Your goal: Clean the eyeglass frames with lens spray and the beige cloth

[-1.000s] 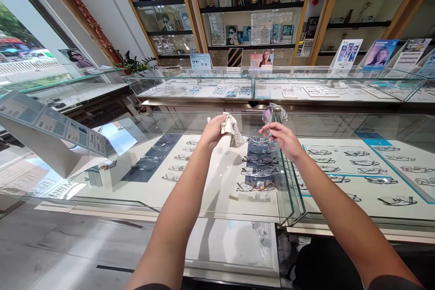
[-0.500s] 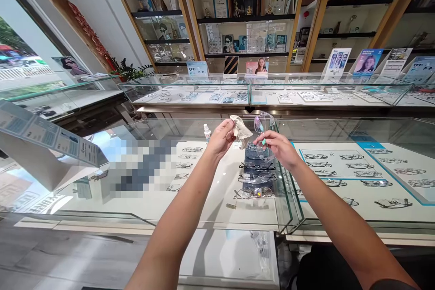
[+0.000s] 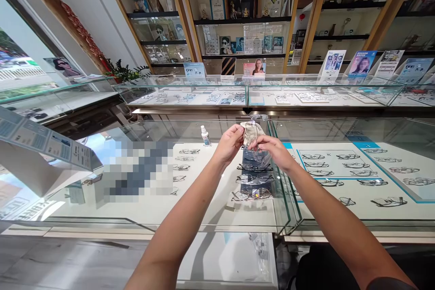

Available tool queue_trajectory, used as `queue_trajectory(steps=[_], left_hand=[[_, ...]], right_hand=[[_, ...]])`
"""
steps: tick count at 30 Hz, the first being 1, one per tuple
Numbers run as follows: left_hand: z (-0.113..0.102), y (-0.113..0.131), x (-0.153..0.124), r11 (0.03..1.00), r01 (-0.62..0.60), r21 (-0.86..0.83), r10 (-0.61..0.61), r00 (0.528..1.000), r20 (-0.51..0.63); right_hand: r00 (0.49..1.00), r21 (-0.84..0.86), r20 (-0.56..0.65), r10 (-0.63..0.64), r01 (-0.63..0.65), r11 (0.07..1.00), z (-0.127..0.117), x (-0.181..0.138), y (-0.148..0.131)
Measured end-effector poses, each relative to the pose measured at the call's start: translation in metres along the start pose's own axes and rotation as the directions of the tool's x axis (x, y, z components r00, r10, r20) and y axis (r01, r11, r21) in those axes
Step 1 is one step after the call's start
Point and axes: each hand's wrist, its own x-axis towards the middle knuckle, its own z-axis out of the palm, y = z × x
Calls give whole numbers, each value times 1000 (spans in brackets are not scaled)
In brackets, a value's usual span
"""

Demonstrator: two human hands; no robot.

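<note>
Wiping, it seems — left grip (image 3: pixel 230 144) pinching cloth (image 3: pixel 250 131), right grip (image 3: pixel 276 149) pinching glasses (image 3: pixel 258 118), toward the worktop's (image 3: pixel 251 217) far edge — light rubbing called for.

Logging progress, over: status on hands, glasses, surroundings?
Left hand holds cloth. Right hand holds glasses. Cloth and glasses overlap in view, contact unclear. Bottle stands left, apart from hands.

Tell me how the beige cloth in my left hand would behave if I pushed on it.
The cloth is likely floppy, since it looks creased and irregular. It's probably light, as your left hand only pinches its edge. Pushed, it would probably crumple rather than roll, given its uneven shape.
</note>
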Motion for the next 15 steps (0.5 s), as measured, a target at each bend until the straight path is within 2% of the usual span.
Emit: queue_trajectory(steps=[7,15], left_hand=[[-2,1,1,999,-38,-24,37,999,-41],[6,1,-3,994,-73,83,78,996,-52]], right_hand=[[1000,-24,-30,-4,3,1000,2,0,-3],[1000,-47,3,10,-10,999,10,-2,-4]])
